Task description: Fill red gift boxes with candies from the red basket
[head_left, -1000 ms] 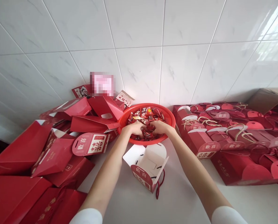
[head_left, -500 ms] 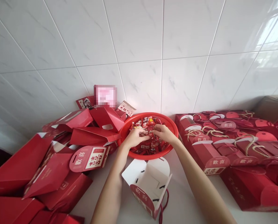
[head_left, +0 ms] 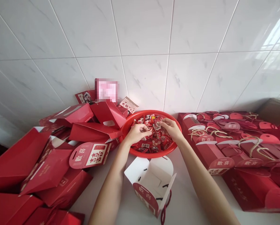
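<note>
A red plastic basket (head_left: 151, 155) holds many red wrapped candies (head_left: 156, 145). Over its left part is my left hand (head_left: 138, 134), fingers curled and thumb pointing right among the candies; whatever lies under the fingers is hidden. My right hand (head_left: 172, 128) is at the basket's right side, its fingertips closed on the edge of a red candy packet (head_left: 158, 124). In front of the basket, between my forearms, an open gift box (head_left: 151, 179) with a white inside and a dark red cord stands with its flaps spread; no candy shows in it.
Unclosed red gift boxes (head_left: 48, 170) lie heaped on the left. Closed red boxes (head_left: 221, 153) with cord handles stand in rows on the right. A pink-fronted box (head_left: 107, 90) leans near the tiled wall (head_left: 144, 78), and a brown carton (head_left: 274, 109) sits far right.
My hands have moved apart over the basket, the right one shifting right with a candy packet at its fingertips. The view has tilted slightly. The open box stays in place.
</note>
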{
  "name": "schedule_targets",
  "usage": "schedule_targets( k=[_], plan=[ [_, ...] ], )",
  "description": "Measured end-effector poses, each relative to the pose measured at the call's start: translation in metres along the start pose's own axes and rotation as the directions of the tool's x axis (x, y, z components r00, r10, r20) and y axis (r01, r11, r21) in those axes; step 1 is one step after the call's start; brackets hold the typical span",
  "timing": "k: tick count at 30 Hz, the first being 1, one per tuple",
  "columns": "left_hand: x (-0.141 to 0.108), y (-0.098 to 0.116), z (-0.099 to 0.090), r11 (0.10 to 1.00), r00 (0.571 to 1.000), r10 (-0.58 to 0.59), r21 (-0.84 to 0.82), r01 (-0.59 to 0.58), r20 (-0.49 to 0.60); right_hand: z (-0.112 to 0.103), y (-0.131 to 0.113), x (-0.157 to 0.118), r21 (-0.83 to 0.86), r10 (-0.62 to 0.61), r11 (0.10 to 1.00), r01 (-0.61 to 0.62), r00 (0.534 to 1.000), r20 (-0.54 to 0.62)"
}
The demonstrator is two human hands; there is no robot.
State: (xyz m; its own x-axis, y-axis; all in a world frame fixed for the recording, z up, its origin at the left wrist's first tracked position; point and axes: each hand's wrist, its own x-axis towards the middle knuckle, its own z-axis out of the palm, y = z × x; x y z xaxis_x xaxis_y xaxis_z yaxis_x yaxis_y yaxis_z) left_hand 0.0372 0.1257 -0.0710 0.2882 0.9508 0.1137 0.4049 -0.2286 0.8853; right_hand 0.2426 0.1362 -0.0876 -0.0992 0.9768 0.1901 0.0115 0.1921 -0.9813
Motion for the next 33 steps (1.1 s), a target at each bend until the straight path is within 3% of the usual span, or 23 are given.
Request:
schedule_targets(
  k=[2, 7, 9, 14, 18, 23, 26, 30, 33],
  plan=[
    [0.001, -0.002, -0.002, 1.0, 0.999, 0.01, -0.027, -0.012, -0.049, 0.0, -0.002, -0.001, 0.022, -0.028, 0.999, 0.028, 1.0, 0.003],
    [0.004, -0.008, -0.005, 0.992, 0.98, 0.092, -0.065, -0.104, -0.176, 0.003, -0.005, -0.005, 0.065, -0.177, 0.984, 0.167, 0.962, 0.206],
    [0.005, -0.01, -0.005, 0.99, 0.973, 0.101, -0.078, -0.119, -0.21, 0.004, -0.004, -0.005, 0.066, -0.217, 0.976, 0.207, 0.948, 0.234],
    [0.003, -0.01, -0.005, 0.984, 0.989, 0.05, -0.164, -0.073, -0.138, 0.003, -0.002, -0.004, 0.043, -0.244, 0.97, 0.241, 0.94, 0.24],
    [0.002, -0.007, -0.004, 0.993, 0.992, 0.075, -0.083, -0.083, -0.098, 0.002, -0.006, -0.006, 0.014, -0.252, 0.967, 0.256, 0.938, 0.236],
    [0.001, -0.003, -0.003, 0.986, 0.992, 0.119, -0.112, -0.124, -0.048, 0.0, -0.014, -0.011, 0.06, -0.249, 0.969, 0.241, 0.94, 0.234],
    [0.001, -0.001, -0.003, 0.976, 0.975, 0.173, -0.111, -0.189, -0.137, -0.001, -0.012, -0.009, 0.099, -0.22, 0.974, 0.205, 0.961, 0.168],
    [0.002, -0.001, -0.005, 0.974, 0.945, 0.143, -0.13, -0.187, -0.293, -0.002, -0.002, -0.002, -0.053, -0.095, 0.994, 0.092, 0.995, -0.044],
    [-0.001, 0.001, -0.007, 0.973, 0.93, 0.121, -0.141, -0.18, -0.346, 0.002, 0.005, -0.001, -0.142, -0.05, 0.989, 0.042, 0.997, -0.059]
  ],
)
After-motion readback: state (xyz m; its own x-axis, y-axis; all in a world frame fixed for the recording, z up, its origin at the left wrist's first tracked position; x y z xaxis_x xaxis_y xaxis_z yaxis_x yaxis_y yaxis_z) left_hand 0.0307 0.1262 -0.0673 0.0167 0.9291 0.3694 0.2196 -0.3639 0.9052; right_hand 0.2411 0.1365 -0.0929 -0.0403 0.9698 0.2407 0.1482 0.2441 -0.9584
